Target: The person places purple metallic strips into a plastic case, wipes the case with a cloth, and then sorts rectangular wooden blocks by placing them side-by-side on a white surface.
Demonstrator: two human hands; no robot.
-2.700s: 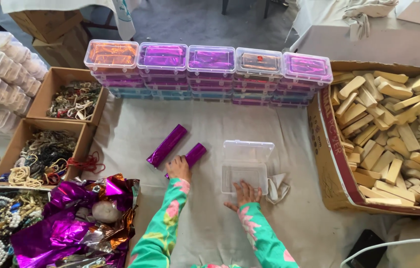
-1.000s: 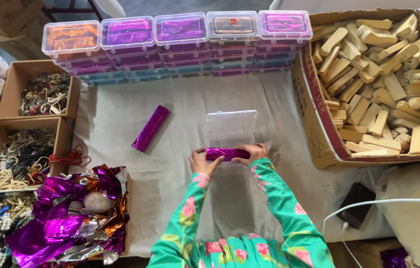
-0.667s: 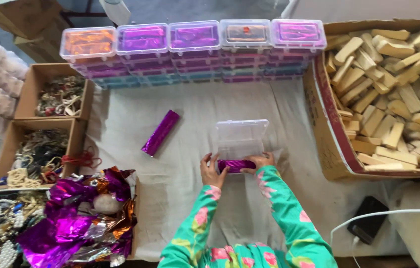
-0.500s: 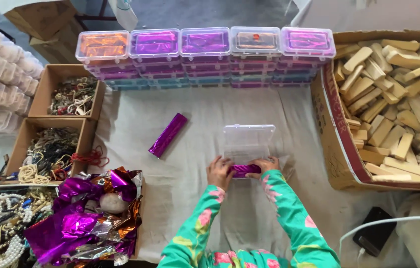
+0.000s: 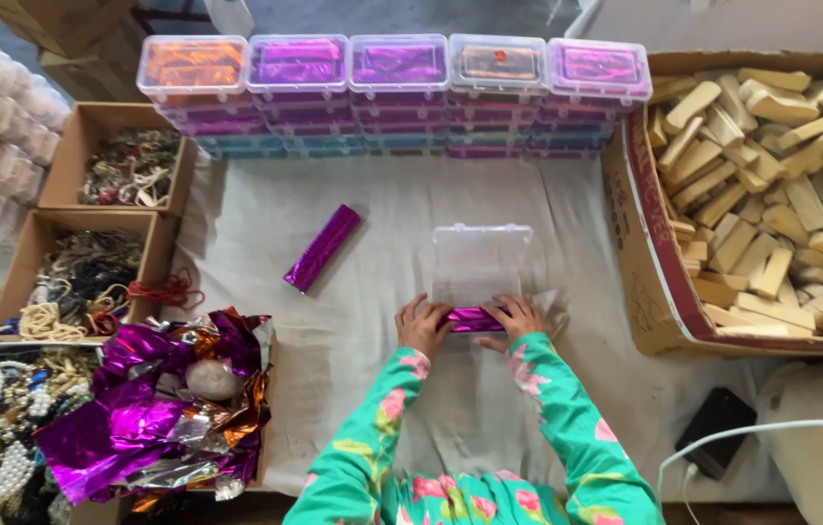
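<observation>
Lying crosswise, purple foil-wrapped bar, seemingly level

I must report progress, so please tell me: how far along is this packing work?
Done: stacked closed boxes with foil bars inside line the back. In hand: left hand and right hand hold a purple bar at the open clear box. Left: another purple bar lies on the cloth, and many bare wooden blocks fill the carton.

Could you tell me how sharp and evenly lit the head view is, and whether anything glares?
Head view: even, soft light, faint shadows; both hands, left hand and right hand, are sharp on the purple foil bar; crumpled foil throws bright glints; edges bow slightly, as with a wide lens.
</observation>
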